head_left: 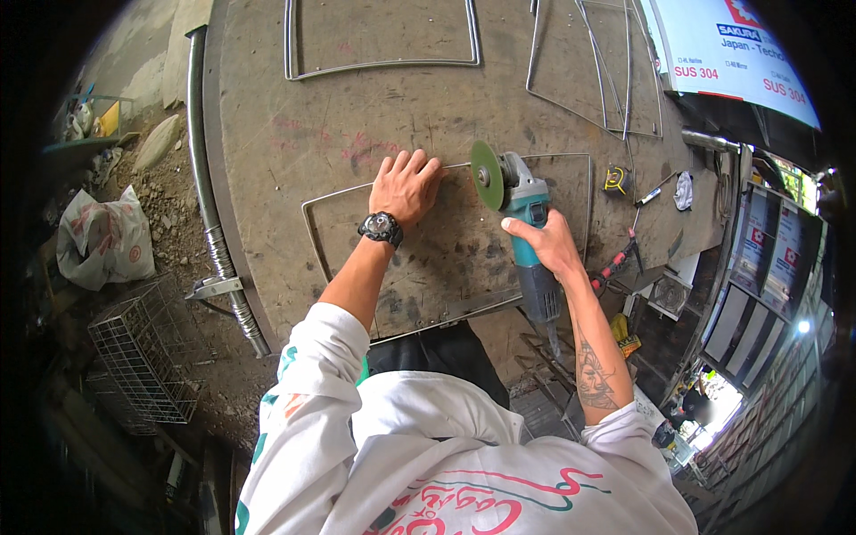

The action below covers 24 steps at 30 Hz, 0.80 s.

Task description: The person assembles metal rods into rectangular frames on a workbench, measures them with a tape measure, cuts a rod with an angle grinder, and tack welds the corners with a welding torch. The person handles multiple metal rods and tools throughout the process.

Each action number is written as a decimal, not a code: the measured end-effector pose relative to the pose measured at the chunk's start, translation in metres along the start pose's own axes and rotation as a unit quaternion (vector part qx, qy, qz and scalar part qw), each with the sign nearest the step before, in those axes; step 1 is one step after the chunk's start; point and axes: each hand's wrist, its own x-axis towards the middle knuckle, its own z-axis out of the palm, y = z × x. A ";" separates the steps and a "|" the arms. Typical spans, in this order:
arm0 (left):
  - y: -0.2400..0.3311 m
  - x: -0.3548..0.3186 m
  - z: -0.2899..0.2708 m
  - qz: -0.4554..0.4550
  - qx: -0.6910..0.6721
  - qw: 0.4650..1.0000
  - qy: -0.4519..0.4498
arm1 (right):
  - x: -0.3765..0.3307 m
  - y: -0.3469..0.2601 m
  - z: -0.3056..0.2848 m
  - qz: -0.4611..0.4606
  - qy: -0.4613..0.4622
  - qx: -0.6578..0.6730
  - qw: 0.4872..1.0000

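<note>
My right hand (557, 242) is wrapped round the body of a teal and dark grey angle grinder (532, 218), its thumb lying along the top. A green disc (486, 176) is mounted at the grinder's head and stands upright beside the far bar of a thin metal rod frame (589, 201). The frame lies flat on the worn board tabletop (428, 111). To the left of the disc, my left hand (407, 185) presses down over that same far bar with bent fingers. Whether the disc touches the bar, I cannot tell.
More rod frames (383, 67) lie farther back, several leaning together (615, 80) at right. A yellow tape measure (616, 179) and a red-handled tool (615, 263) sit right of the grinder. A metal pipe (198, 160) edges the table's left; a wire cage (143, 357) stands below.
</note>
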 end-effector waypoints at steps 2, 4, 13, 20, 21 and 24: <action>0.000 0.000 -0.001 0.003 -0.006 1.000 0.009 | 0.000 0.001 0.000 0.005 0.004 0.002 1.000; 0.000 0.001 -0.002 0.002 -0.011 1.000 0.010 | 0.001 0.000 0.000 0.003 0.002 0.001 1.000; 0.002 0.000 0.000 -0.003 -0.019 0.999 0.027 | 0.000 -0.010 -0.001 0.001 -0.007 0.002 1.000; 0.004 0.001 0.001 -0.015 -0.020 0.999 0.026 | 0.003 -0.012 -0.001 -0.015 -0.017 -0.007 1.000; 0.004 0.000 0.001 -0.016 -0.020 0.999 0.023 | 0.002 -0.013 -0.001 -0.013 -0.023 0.002 1.000; 0.002 -0.001 0.003 -0.004 -0.003 1.000 0.026 | 0.006 0.005 0.002 -0.013 0.019 -0.019 1.000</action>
